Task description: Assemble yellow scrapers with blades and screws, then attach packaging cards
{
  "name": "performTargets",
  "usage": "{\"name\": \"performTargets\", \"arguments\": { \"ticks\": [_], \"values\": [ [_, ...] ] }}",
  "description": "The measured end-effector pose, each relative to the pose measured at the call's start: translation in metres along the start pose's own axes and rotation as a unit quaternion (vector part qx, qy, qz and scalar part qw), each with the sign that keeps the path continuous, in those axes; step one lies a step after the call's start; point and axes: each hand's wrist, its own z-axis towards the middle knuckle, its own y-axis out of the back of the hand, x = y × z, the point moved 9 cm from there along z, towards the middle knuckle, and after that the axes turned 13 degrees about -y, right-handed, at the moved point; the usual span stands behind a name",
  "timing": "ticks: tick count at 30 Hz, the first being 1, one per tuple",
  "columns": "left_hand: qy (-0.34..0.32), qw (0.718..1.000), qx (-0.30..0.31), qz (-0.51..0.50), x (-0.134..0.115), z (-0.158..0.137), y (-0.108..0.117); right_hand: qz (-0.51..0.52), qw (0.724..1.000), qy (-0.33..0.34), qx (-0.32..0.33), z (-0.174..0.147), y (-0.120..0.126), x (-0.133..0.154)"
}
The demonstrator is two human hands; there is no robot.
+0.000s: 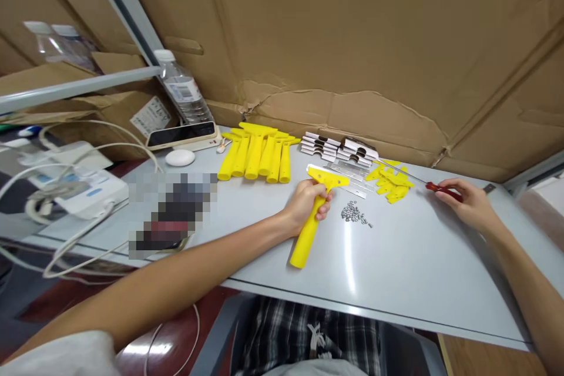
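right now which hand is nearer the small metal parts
Left. The left hand, gripping a yellow scraper, is just left of the small metal parts; the right hand, holding a screwdriver, is farther off to their right.

The left hand [306,202] is wrapped around a yellow scraper [305,244]; the right hand [469,205] holds a red-handled screwdriver [433,187] pointing left. On the worktop [409,270] between them lie a heap of screws [351,212] and some yellow plates [391,179]; yellow handles [254,155] lie beyond the left hand.
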Motion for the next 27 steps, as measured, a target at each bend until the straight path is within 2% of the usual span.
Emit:
{"name": "performTargets", "arguments": {
  "ticks": [5, 10, 16, 20, 27],
  "values": [
    [-0.021, 1.0, -0.01, 0.008, -0.007, 0.001, 0.003, -0.005, 0.999, -0.043, 0.024, 0.0, -0.017, -0.011],
    [-0.031, 0.999, -0.04, 0.017, -0.01, 0.0, 0.007, -0.041, 0.997, -0.057, 0.032, -0.001, -0.027, -0.008],
    [0.004, 0.999, -0.019, 0.028, -0.007, -0.004, -0.002, -0.099, 0.992, -0.061, 0.044, -0.004, -0.023, -0.002],
    [0.002, 1.0, -0.01, 0.022, -0.008, -0.005, -0.005, -0.123, 0.989, -0.06, 0.048, -0.008, -0.016, 0.002],
    [0.0, 1.0, -0.001, 0.023, -0.009, -0.005, -0.006, -0.144, 0.988, -0.027, 0.04, -0.008, -0.024, 0.007]
  ]
}}
